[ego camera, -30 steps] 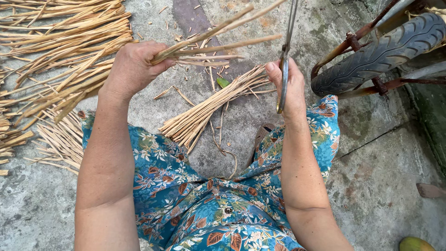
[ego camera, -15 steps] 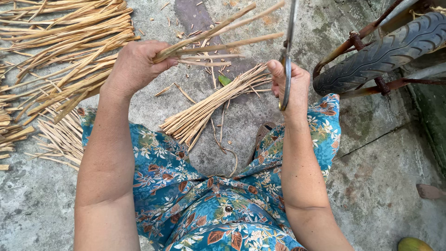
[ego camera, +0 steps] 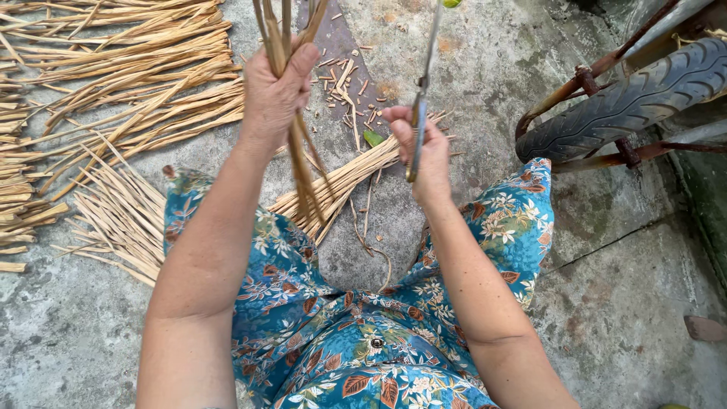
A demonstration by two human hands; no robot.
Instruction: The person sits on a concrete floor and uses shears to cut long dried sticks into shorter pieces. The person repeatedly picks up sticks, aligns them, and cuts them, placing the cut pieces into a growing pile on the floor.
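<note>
My left hand (ego camera: 276, 95): fingers clamped on bamboo strips (ego camera: 303, 178) (tops cut off). Right hand (ego camera: 424, 148): fingers clamped on blade (ego camera: 421, 98), tip cropped.

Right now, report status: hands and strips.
Left hand gripping strips upright. Right hand gripping blade. Tyre off right, clear.
</note>
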